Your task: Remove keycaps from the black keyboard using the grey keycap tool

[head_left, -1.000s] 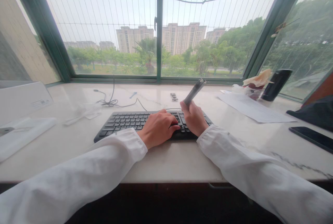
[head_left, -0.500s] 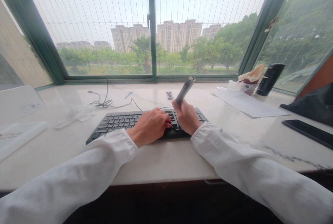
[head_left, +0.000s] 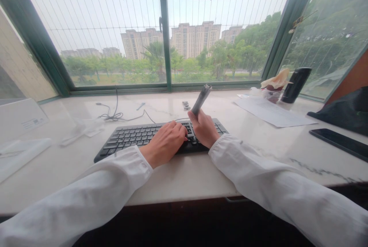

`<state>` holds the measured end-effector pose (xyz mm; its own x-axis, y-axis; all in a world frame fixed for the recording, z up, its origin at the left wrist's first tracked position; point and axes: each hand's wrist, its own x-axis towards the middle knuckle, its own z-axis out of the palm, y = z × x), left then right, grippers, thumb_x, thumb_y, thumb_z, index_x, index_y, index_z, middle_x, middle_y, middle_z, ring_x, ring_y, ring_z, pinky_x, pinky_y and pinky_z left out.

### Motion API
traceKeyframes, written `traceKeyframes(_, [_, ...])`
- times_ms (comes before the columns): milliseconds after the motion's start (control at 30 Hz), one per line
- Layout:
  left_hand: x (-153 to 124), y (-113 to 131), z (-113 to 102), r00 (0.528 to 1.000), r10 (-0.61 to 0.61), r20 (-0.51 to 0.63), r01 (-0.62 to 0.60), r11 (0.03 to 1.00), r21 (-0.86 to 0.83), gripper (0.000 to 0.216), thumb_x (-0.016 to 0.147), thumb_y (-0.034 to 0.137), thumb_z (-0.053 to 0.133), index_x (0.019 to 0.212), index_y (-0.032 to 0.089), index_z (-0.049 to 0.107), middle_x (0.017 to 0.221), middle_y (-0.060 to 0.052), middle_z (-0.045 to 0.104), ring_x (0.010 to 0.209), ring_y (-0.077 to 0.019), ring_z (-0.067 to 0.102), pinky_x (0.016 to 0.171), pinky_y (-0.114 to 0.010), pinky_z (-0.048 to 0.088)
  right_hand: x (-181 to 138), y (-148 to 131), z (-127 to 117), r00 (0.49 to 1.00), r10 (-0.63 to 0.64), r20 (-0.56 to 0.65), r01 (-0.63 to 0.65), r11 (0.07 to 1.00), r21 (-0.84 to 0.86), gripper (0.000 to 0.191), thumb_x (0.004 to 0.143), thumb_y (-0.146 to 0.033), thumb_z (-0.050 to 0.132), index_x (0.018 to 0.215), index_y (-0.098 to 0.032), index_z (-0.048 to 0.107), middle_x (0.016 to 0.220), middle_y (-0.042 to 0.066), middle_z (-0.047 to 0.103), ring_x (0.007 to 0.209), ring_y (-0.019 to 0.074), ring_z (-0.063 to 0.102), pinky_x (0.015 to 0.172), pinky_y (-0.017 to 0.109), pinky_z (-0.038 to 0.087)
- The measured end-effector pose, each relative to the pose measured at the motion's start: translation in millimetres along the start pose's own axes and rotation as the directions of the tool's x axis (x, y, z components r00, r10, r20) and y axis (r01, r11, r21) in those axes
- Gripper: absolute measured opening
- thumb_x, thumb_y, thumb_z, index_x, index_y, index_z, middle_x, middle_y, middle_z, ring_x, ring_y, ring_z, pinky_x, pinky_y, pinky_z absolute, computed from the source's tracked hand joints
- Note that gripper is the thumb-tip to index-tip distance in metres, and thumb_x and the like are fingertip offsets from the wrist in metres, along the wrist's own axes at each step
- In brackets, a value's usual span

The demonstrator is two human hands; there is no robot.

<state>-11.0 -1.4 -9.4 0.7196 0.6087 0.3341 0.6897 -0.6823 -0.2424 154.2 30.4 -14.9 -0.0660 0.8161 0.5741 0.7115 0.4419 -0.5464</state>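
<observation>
A black keyboard (head_left: 132,136) lies on the desk beneath both hands. My left hand (head_left: 168,141) rests over its middle right part, fingers curled together and pointing down at the keys. The fingertips are hidden, so what they pinch or press does not show. My right hand (head_left: 203,129) is closed around a dark grey stick-shaped tool (head_left: 201,99) with a metallic upper end, tilted up and to the right. The lower end of the tool is covered by the hand. Behind the keyboard sit several small dark pieces, apparently keycaps (head_left: 186,105).
A coiled cable (head_left: 113,116) and a small blue piece (head_left: 141,106) lie at the back left, near crumpled clear plastic (head_left: 83,128) and a white box (head_left: 23,118). To the right are a paper sheet (head_left: 273,113), a black cylinder (head_left: 296,85) and a phone (head_left: 340,143).
The view has shifted slightly. Both hands keep nearly the same place on the keyboard, and the grey tool stays upright in my right hand.
</observation>
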Motion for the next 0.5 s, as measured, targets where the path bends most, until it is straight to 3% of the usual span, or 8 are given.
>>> traceKeyframes(233, [-2, 2, 5, 0.997, -0.069, -0.023, 0.065, 0.987, -0.149, 0.020, 0.096, 0.020, 0.036, 0.096, 0.014, 0.054, 0.091, -0.008, 0.058, 0.086, -0.0217, 0.051, 0.079, -0.036, 0.046, 1, 1, 0, 1.000, 0.008, -0.003, -0.007, 1.000, 0.011, 0.032, 0.096, -0.044, 0.032, 0.100, -0.021, 0.054, 0.086, 0.008, 0.067, 0.079, 0.0256, 0.061, 0.064, 0.030, 0.036])
traceKeyframes(367, [-2, 3, 4, 0.996, -0.076, -0.036, 0.071, 0.990, -0.125, 0.019, 0.094, 0.017, 0.035, 0.096, 0.013, 0.054, 0.091, -0.008, 0.057, 0.084, -0.0222, 0.049, 0.078, -0.037, 0.045, 1, 1, 0, 1.000, 0.017, -0.007, -0.017, 1.000, 0.004, 0.033, 0.096, -0.045, 0.032, 0.102, -0.021, 0.055, 0.086, 0.008, 0.067, 0.078, 0.0254, 0.061, 0.064, 0.030, 0.036])
traceKeyframes(500, [0, 7, -10, 0.989, -0.115, -0.088, 0.112, 0.993, -0.039, 0.020, 0.088, 0.006, 0.036, 0.098, 0.012, 0.052, 0.093, -0.010, 0.056, 0.085, -0.0225, 0.048, 0.074, -0.036, 0.044, 1, 1, 1, 1.000, 0.019, -0.005, -0.019, 1.000, 0.006, 0.033, 0.096, -0.044, 0.032, 0.102, -0.021, 0.055, 0.087, 0.009, 0.068, 0.080, 0.0255, 0.061, 0.065, 0.030, 0.036])
